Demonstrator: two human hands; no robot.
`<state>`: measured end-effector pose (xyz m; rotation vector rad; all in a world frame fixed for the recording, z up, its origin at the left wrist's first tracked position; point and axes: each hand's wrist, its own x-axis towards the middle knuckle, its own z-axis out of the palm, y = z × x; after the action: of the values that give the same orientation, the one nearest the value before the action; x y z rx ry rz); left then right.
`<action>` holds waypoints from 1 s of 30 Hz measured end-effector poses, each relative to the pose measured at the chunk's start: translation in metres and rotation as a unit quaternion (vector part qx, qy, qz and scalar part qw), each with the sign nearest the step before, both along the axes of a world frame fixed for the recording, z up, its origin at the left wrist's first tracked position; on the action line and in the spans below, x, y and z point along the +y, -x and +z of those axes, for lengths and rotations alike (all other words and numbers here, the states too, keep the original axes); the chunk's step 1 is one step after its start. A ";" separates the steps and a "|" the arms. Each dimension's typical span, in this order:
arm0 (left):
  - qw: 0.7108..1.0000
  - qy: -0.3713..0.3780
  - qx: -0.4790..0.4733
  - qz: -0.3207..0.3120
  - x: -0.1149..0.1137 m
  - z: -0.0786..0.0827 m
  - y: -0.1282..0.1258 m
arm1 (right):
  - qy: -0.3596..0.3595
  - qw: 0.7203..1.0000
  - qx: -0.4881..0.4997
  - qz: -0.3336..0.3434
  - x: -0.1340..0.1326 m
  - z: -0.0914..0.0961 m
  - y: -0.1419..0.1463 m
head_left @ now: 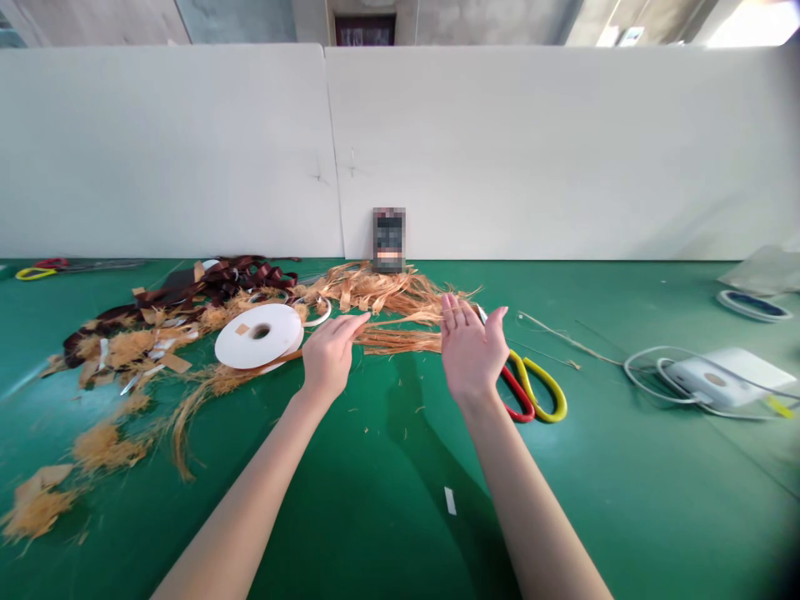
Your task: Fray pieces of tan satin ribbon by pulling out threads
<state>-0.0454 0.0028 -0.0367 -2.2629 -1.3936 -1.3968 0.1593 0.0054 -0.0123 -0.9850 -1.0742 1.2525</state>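
Note:
My left hand is closed, thumb and fingers pressed together on the end of a thin bundle of tan raffia strands. The strands stretch rightward to the fingers of my right hand, which is open with the palm up and the thumb apart. Below them a flatter raffia bundle lies on the table between the hands. Left of my left hand sits a white ribbon spool, flat on its side. Scissors with red and yellow handles lie beside my right wrist, their blades mostly hidden behind the hand.
Beyond the hands is a raffia heap with a small dark blurred device upright behind it. Dark brown ribbon and raffia scraps spread leftward. A white box with a cable lies right; a white panel bounds the back.

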 end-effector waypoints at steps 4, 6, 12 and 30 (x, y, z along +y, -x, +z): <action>0.944 0.153 -0.263 -0.125 0.001 0.008 -0.006 | 0.017 0.974 0.224 0.035 -0.006 0.004 -0.001; 0.883 0.222 -0.375 -0.174 0.000 0.012 -0.008 | 0.041 0.958 0.273 0.070 -0.005 0.001 -0.001; 0.788 0.313 -0.476 -0.232 -0.001 0.016 -0.009 | 0.043 0.951 0.287 0.101 -0.003 -0.005 0.002; 0.727 0.285 -0.580 -0.233 -0.003 0.029 0.008 | 0.297 0.823 0.093 0.476 -0.007 0.007 0.006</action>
<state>-0.0533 0.0002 -0.0074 -2.0630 -1.7024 -3.3460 0.1534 -0.0020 -0.0050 -0.7195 -1.0578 2.5711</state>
